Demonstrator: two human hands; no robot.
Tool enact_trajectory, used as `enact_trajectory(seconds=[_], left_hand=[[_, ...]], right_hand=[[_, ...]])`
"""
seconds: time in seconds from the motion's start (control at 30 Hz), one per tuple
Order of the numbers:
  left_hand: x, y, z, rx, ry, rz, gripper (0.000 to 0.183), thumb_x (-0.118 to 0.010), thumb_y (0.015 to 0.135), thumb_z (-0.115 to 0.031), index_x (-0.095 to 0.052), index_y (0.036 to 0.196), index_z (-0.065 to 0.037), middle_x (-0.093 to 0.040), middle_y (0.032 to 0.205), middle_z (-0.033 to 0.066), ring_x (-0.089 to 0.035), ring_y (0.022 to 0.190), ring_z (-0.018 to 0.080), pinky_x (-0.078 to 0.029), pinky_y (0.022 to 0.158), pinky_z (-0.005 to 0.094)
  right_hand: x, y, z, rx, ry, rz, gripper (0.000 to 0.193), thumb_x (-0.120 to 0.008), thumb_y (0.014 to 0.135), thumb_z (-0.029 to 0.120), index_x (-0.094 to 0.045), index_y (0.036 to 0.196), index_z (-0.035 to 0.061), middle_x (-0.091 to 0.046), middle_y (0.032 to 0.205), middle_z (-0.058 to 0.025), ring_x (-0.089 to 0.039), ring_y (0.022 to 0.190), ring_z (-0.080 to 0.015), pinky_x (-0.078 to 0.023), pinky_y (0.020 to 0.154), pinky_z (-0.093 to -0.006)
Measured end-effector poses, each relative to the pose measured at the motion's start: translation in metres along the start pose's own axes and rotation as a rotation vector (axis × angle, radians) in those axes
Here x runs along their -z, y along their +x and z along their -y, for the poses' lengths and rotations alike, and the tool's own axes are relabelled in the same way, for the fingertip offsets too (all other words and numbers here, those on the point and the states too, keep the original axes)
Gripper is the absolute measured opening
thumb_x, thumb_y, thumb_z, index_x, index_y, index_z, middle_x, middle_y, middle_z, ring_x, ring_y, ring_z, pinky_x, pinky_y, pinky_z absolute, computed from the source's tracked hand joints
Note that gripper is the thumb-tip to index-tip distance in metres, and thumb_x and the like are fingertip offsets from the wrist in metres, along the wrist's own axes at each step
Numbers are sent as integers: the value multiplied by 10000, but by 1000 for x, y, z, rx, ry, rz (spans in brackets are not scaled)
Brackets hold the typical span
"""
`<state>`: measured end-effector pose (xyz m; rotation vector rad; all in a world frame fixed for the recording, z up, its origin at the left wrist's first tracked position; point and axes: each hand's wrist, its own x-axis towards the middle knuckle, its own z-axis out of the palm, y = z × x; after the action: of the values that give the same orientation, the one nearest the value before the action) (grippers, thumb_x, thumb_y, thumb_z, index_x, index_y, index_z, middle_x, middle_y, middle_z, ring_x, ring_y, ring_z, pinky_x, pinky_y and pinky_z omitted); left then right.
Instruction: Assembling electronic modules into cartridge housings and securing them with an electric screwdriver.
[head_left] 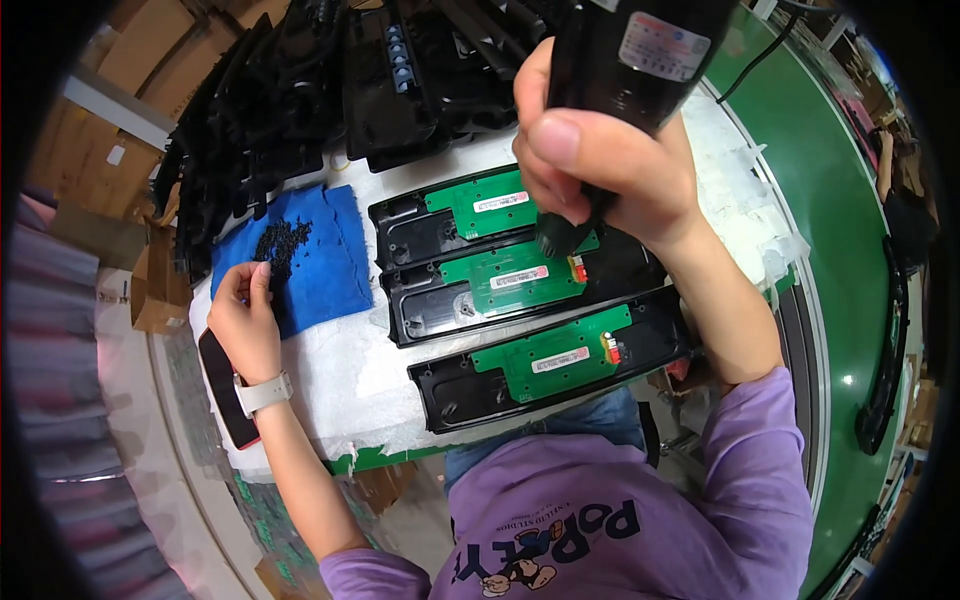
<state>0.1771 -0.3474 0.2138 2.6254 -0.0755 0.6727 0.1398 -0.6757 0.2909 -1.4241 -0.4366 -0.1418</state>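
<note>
My right hand [625, 165] is wrapped round a black electric screwdriver [625, 75], held upright with its nose down over the middle panel. Three black plastic panels lie in a row, each with a green circuit board: the far board [470, 215], the middle board [505, 285] and the near board [535, 375]. Whether the screwdriver's tip touches the middle board cannot be seen. My left hand [248, 315], thumb and fingers pinched together, rests at the edge of a pile of small black screws [283, 245] on a blue cloth [335, 260]. Anything between those fingertips is too small to make out.
Many black plastic housings [390, 120] are stacked along the table's far side. A phone [222, 385] lies beside my left wrist. Cardboard boxes [160, 280] stand to the left of the white-covered table [340, 385]. A green surface [790, 150] runs along the right.
</note>
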Motion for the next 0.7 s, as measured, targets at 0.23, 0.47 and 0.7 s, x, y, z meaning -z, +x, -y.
enact_trajectory(seconds=[0.23, 0.47, 0.7], left_hand=[[0, 6, -6, 577, -1256, 351, 167, -557, 873, -138, -567, 959, 5, -563, 802, 27, -505, 679, 84, -425, 596, 204], [-24, -1, -70, 535, -1690, 682, 160, -528, 882, -118, -520, 943, 30, -526, 819, 59, -475, 706, 109, -426, 624, 225], [-21, -26, -126, 331, -1502, 996, 139, -552, 874, -123, -556, 890, 15, -547, 758, 28, -466, 626, 69, -399, 583, 187]], right_hand=[[0, -4, -2, 57, 125, 17, 191, -694, 692, 164, -565, 683, 24, -492, 503, 6, -441, 397, -56, -320, 382, -203], [13, -10, 14, 154, 186, 144, 349, -582, 772, 283, -432, 941, 17, -434, 556, 9, -398, 395, -91, -375, 438, -250], [22, -10, 20, 412, 667, 250, 389, -512, 838, 360, -438, 1048, 42, -465, 658, 17, -441, 496, -88, -405, 630, -295]])
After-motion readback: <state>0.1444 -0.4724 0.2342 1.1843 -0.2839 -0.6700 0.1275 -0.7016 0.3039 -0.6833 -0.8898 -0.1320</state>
